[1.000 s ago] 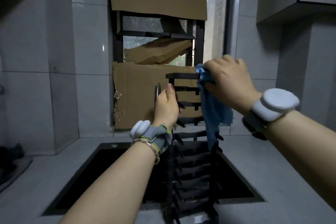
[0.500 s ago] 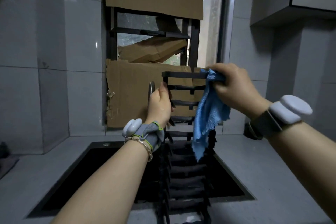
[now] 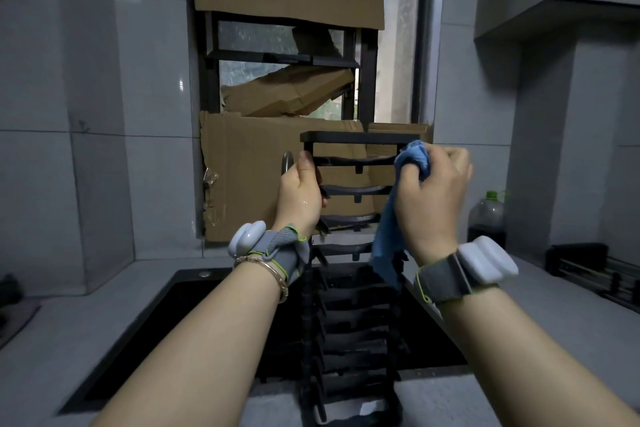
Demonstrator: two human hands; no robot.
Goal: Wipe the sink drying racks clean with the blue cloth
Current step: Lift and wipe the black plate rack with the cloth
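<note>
While bunched, blue cloth (image 3: 387, 236) against rack (image 3: 353, 138)

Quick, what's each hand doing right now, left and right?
Left hand: closed grip on the left upright of the drying rack.
Right hand: closed on the bunched blue cloth, pressed to the rack's right side.

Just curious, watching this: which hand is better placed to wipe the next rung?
The right hand: it holds the blue cloth on the drying rack, while the left hand just grips the rack's left side.

Drying rack (image 3: 349, 138) upright over sink (image 3: 188, 284), cardboard (image 3: 256, 177) behind, bottle (image 3: 486, 215) on counter (image 3: 554, 322) at right
</note>
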